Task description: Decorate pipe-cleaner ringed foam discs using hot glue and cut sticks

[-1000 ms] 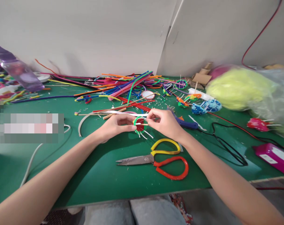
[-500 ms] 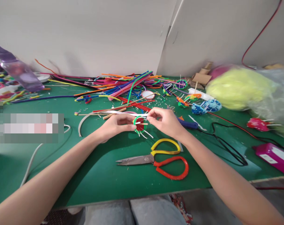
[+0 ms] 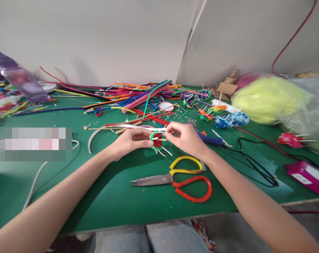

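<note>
left hand [image 3: 130,140] – fingers closed on a small red-and-green ring [image 3: 157,140], held between both hands. right hand [image 3: 184,137] – pinching a thin stick [image 3: 161,139] at the ring. scissors [image 3: 175,179] just below the right hand; heap of coloured stems [image 3: 140,96] beyond.
</note>
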`<state>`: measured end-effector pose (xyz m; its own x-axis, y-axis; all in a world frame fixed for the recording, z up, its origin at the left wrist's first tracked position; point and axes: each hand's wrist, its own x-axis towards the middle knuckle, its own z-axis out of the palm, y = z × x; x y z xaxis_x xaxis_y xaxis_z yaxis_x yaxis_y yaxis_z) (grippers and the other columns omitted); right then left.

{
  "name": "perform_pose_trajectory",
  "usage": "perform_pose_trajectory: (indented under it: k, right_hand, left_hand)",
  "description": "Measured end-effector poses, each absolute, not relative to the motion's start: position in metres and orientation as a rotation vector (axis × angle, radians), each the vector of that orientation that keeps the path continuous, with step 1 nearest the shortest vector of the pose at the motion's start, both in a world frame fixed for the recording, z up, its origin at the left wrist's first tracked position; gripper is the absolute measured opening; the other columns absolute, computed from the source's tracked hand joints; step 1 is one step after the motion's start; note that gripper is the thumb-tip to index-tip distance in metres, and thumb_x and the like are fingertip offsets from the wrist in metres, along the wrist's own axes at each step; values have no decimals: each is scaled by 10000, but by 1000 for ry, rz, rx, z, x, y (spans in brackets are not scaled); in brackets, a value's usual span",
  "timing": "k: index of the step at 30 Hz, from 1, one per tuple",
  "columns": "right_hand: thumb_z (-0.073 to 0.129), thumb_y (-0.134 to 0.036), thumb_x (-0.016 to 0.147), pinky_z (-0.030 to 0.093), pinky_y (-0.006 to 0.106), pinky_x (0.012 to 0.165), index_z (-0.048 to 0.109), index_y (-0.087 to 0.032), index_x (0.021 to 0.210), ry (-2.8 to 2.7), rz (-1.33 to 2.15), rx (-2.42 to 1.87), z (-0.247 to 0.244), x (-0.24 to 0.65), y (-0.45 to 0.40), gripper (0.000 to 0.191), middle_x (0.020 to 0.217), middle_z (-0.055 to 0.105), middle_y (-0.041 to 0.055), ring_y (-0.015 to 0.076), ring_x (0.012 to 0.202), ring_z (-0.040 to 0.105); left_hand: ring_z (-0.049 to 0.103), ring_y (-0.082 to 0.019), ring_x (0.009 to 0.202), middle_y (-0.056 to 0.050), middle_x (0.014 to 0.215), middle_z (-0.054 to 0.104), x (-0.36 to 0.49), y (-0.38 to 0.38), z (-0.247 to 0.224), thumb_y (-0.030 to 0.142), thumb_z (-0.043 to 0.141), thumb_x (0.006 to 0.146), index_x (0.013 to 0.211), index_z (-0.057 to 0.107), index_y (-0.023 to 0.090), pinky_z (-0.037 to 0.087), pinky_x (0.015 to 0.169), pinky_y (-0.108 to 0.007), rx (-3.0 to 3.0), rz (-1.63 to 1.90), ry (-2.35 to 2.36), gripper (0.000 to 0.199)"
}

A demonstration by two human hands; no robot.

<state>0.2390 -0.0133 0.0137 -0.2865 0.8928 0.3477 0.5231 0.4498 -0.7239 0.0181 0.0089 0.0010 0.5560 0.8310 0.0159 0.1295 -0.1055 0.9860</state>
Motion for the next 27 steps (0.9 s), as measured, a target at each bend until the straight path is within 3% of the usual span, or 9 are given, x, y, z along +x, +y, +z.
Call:
perform_pose_trajectory:
  k: [18,27]
  right_hand:
    - [555,-209,795,436,253,595,580,-180,707,-1952,595,-1214,14,241,-12,96,686,623,6,138,637,560]
    - [555,-199,792,435,250,586,574,-184,702,-1957,583,-1202,13,240,-12,94,681,617,2,133,624,550]
  left_hand:
    - [655,-201,903,-39,949,723,18,8,3,324,784,683,996,712,187,520,856,-334,1566,727,833,350]
    - [661,-230,927,-56,976,721,19,8,3,355,786,667,962,710,174,522,870,-374,1597,730,852,354]
